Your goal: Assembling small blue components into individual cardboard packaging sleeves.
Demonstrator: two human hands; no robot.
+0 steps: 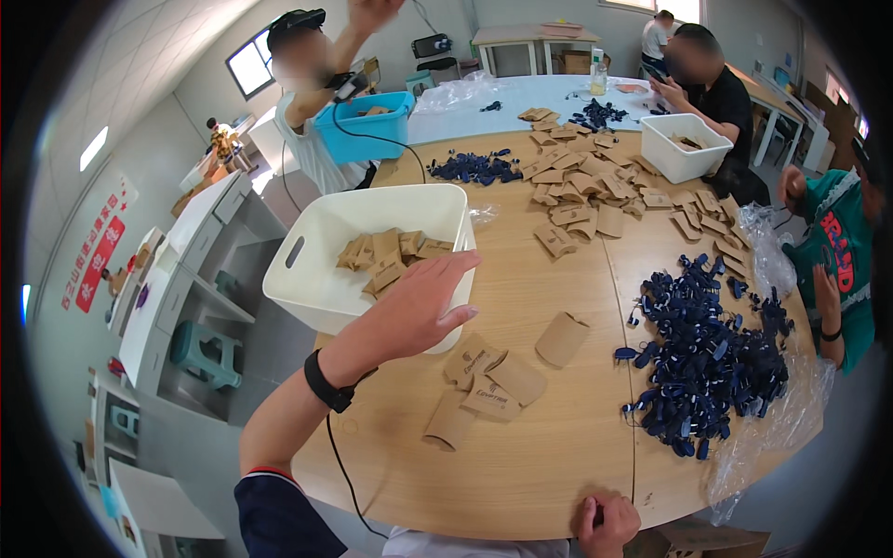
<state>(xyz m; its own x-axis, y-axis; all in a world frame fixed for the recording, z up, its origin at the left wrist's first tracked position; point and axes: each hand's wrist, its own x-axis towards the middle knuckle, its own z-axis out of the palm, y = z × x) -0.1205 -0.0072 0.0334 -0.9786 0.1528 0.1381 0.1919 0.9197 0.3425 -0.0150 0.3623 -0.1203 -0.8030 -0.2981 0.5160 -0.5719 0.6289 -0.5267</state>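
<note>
My left hand, with a black band at its wrist, reaches across the near right wall of a white bin. Its fingers are stretched out, and I see nothing held in them. Inside the bin lie several folded brown cardboard pillow boxes. More flat brown pillow boxes overlap on the table below that hand, and a single box lies to their right. At the table's near edge my right hand is curled closed; a dark spot shows between its fingers, too small to name.
A heap of small navy-blue corded pieces covers the table's right side, beside clear plastic film. Farther back are a large pile of brown boxes, a blue bin and a smaller white bin. Other people sit or stand around the table.
</note>
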